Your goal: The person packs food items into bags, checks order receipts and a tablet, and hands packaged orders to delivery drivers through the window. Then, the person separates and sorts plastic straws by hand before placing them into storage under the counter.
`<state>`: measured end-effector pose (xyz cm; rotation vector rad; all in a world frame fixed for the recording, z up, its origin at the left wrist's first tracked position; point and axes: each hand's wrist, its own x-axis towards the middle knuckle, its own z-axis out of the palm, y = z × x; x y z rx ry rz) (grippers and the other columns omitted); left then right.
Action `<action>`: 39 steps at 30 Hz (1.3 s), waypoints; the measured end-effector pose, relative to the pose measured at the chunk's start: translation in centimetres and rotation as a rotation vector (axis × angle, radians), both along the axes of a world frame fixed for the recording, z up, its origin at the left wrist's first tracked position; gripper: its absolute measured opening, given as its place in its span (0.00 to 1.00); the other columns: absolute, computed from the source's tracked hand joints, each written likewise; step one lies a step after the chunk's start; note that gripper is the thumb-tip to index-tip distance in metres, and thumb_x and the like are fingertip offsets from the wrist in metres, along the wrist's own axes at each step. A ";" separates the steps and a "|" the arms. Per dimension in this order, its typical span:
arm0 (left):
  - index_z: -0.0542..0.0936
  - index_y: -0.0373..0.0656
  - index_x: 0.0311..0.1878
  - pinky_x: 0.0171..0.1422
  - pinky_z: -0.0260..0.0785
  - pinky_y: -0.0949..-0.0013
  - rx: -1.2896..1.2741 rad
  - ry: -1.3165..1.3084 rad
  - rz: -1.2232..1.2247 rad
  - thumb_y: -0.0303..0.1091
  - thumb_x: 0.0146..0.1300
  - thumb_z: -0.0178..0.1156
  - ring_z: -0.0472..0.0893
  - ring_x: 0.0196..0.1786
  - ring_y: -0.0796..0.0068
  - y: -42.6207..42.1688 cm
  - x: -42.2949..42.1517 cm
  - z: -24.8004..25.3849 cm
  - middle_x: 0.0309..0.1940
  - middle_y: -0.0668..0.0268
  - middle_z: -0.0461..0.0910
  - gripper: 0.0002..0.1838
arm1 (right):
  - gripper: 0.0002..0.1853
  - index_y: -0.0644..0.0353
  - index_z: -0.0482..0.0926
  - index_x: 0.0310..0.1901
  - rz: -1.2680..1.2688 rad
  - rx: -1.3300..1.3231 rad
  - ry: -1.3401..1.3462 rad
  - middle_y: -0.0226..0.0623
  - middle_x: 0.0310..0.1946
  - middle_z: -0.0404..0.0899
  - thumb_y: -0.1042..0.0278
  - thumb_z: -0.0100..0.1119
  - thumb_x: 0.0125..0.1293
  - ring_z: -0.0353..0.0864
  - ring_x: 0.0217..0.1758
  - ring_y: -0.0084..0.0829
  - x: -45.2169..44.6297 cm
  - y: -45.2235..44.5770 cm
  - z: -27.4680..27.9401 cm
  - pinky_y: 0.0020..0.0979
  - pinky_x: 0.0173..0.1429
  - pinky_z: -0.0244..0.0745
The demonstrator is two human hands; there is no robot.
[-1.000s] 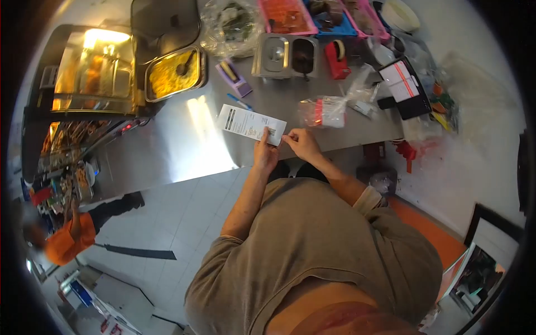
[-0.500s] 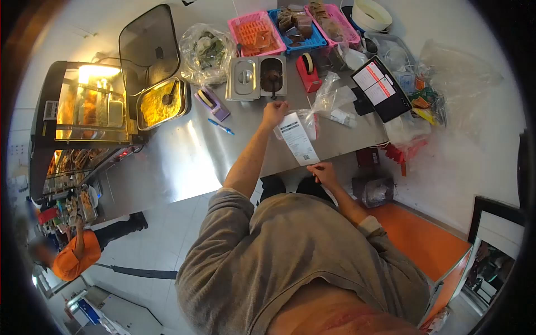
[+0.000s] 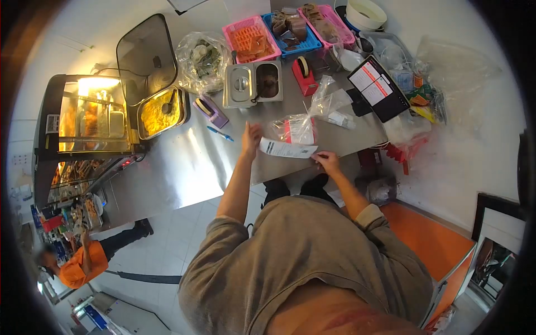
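Note:
A white printed paper slip [image 3: 286, 149] is stretched between my two hands, above the front of the steel counter. My left hand [image 3: 250, 138] is at its left end, fingers pointing up; whether they grip the slip is unclear. At the right end, my right hand [image 3: 327, 161] pinches the slip's corner. Just behind the slip lies a clear plastic bag with a red-and-white pack [image 3: 300, 128] inside. A blue pen [image 3: 220, 133] lies left of my left hand, near a purple tape dispenser [image 3: 211, 111].
Behind are a two-part steel container [image 3: 240, 85], a red tape dispenser [image 3: 304, 76], baskets [image 3: 251, 40] and a tablet [image 3: 378, 87]. A tray of yellow food [image 3: 161, 113] stands beside a lit food warmer [image 3: 92, 114]. A person in orange [image 3: 84, 263] stands at far left.
The slip has turned from steeply slanted to nearly level. My left hand has moved down and left from near the steel container; my right hand has shifted slightly up and right.

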<state>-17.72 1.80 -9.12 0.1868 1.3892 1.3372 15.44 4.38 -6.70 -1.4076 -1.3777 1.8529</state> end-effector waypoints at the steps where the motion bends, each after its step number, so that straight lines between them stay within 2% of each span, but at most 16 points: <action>1: 0.72 0.45 0.61 0.51 0.68 0.61 -0.072 -0.116 -0.017 0.71 0.64 0.45 0.74 0.54 0.68 -1.8 0.5 1.5 0.52 0.59 0.76 0.39 | 0.11 0.64 0.84 0.37 -0.007 0.016 -0.024 0.31 0.23 0.79 0.65 0.69 0.60 0.74 0.18 0.19 0.7 0.3 -0.5 0.22 0.22 0.69; 4: 0.69 0.49 0.65 0.57 0.71 0.56 -0.134 -0.403 -0.145 0.69 0.64 0.48 0.72 0.60 0.65 -6.1 2.9 5.9 0.54 0.58 0.76 0.37 | 0.09 0.63 0.83 0.34 0.073 0.096 -0.103 0.29 0.22 0.78 0.66 0.67 0.60 0.72 0.17 0.17 2.8 2.1 0.4 0.21 0.22 0.66; 6: 0.64 0.46 0.67 0.60 0.71 0.53 0.046 -0.445 -0.393 0.50 0.69 0.55 0.71 0.63 0.62 -9.1 4.3 6.3 0.63 0.60 0.67 0.29 | 0.08 0.63 0.82 0.32 0.178 0.095 -0.123 0.28 0.22 0.77 0.67 0.67 0.61 0.70 0.16 0.17 3.3 3.3 3.9 0.21 0.21 0.64; 9: 0.67 0.45 0.65 0.57 0.73 0.66 0.140 -0.235 -0.678 0.30 0.64 0.62 0.76 0.57 0.67 -11.8 6.0 6.7 0.57 0.60 0.74 0.27 | 0.10 0.63 0.80 0.28 0.332 0.051 -0.092 0.27 0.19 0.76 0.66 0.69 0.58 0.66 0.15 0.15 3.2 5.5 9.9 0.22 0.19 0.59; 12: 0.69 0.45 0.64 0.55 0.74 0.74 0.051 -0.376 -0.451 0.19 0.59 0.63 0.80 0.51 0.72 -12.0 6.5 6.7 0.48 0.62 0.80 0.29 | 0.09 0.62 0.80 0.30 0.483 0.127 -0.126 0.26 0.21 0.75 0.67 0.68 0.60 0.69 0.20 0.14 3.8 8.0 12.5 0.21 0.21 0.62; 13: 0.70 0.43 0.62 0.54 0.75 0.71 0.093 -0.227 -0.466 0.21 0.59 0.63 0.81 0.48 0.73 -11.6 6.2 7.3 0.44 0.62 0.82 0.27 | 0.09 0.63 0.80 0.29 0.484 0.120 -0.126 0.26 0.21 0.75 0.67 0.69 0.59 0.70 0.22 0.14 3.9 8.6 13.3 0.21 0.21 0.64; 16: 0.70 0.42 0.62 0.49 0.75 0.71 0.181 0.060 -0.405 0.19 0.59 0.63 0.81 0.46 0.74 -9.9 5.2 9.1 0.43 0.60 0.83 0.27 | 0.09 0.63 0.81 0.29 0.522 0.200 -0.145 0.26 0.20 0.75 0.68 0.69 0.59 0.70 0.22 0.15 5.3 10.6 13.0 0.21 0.23 0.66; 17: 0.70 0.39 0.62 0.49 0.75 0.71 0.282 0.073 -0.440 0.19 0.60 0.62 0.82 0.46 0.74 -9.0 4.4 8.7 0.42 0.60 0.83 0.26 | 0.08 0.64 0.80 0.29 0.499 0.140 -0.072 0.27 0.21 0.76 0.69 0.70 0.59 0.72 0.22 0.16 5.4 10.9 13.6 0.21 0.25 0.68; 21: 0.70 0.37 0.61 0.50 0.76 0.71 0.330 0.157 -0.342 0.19 0.61 0.60 0.82 0.43 0.74 -5.0 3.2 9.8 0.41 0.59 0.83 0.24 | 0.08 0.63 0.80 0.32 0.528 0.156 -0.087 0.28 0.22 0.76 0.67 0.65 0.62 0.74 0.22 0.19 5.7 12.9 10.3 0.23 0.26 0.70; 24: 0.71 0.38 0.60 0.53 0.74 0.69 0.300 0.084 -0.378 0.23 0.61 0.62 0.81 0.47 0.72 -2.0 2.3 6.4 0.43 0.58 0.83 0.23 | 0.07 0.61 0.79 0.35 0.506 0.099 -0.186 0.29 0.22 0.76 0.66 0.60 0.65 0.76 0.22 0.21 4.7 14.3 5.0 0.24 0.26 0.70; 26: 0.73 0.37 0.56 0.49 0.75 0.71 0.270 0.227 -0.301 0.22 0.60 0.62 0.81 0.43 0.74 -0.8 3.5 3.5 0.40 0.60 0.83 0.20 | 0.07 0.59 0.79 0.38 0.484 -0.018 -0.215 0.29 0.23 0.76 0.65 0.55 0.66 0.76 0.21 0.23 3.3 14.9 0.5 0.25 0.24 0.70; 30: 0.76 0.37 0.49 0.46 0.76 0.71 0.330 0.622 -0.139 0.22 0.58 0.63 0.81 0.39 0.77 1.2 7.0 0.0 0.37 0.63 0.81 0.15 | 0.09 0.56 0.78 0.42 0.423 -0.188 -0.162 0.31 0.24 0.77 0.64 0.50 0.68 0.77 0.19 0.25 -2.5 12.3 -1.5 0.28 0.18 0.69; 31: 0.77 0.37 0.45 0.45 0.75 0.72 0.345 0.610 -0.063 0.21 0.56 0.62 0.81 0.37 0.76 1.2 7.6 0.5 0.34 0.65 0.80 0.13 | 0.09 0.56 0.78 0.42 0.400 -0.254 -0.110 0.30 0.25 0.77 0.63 0.49 0.68 0.77 0.19 0.25 -3.3 11.9 -1.7 0.29 0.17 0.68; 34: 0.75 0.37 0.47 0.49 0.74 0.71 0.193 0.696 0.060 0.24 0.56 0.65 0.79 0.43 0.74 0.7 8.6 -0.5 0.40 0.62 0.79 0.15 | 0.11 0.56 0.78 0.44 0.273 -0.229 -0.271 0.31 0.25 0.79 0.61 0.52 0.68 0.77 0.18 0.24 -3.9 11.2 -1.0 0.29 0.16 0.68; 37: 0.73 0.38 0.52 0.55 0.71 0.67 -0.053 1.221 0.166 0.28 0.56 0.66 0.77 0.51 0.69 0.0 9.5 -0.7 0.50 0.58 0.75 0.21 | 0.15 0.57 0.77 0.48 0.186 -0.165 -0.665 0.32 0.28 0.80 0.60 0.58 0.63 0.79 0.23 0.28 -4.7 11.3 0.5 0.33 0.23 0.74; 39: 0.70 0.39 0.56 0.56 0.70 0.65 0.063 0.846 0.122 0.35 0.61 0.64 0.75 0.52 0.67 -0.5 9.2 -1.2 0.53 0.57 0.72 0.23 | 0.17 0.59 0.78 0.48 -0.081 0.480 -0.665 0.33 0.30 0.81 0.59 0.62 0.60 0.80 0.28 0.32 -4.1 10.8 -3.1 0.36 0.31 0.76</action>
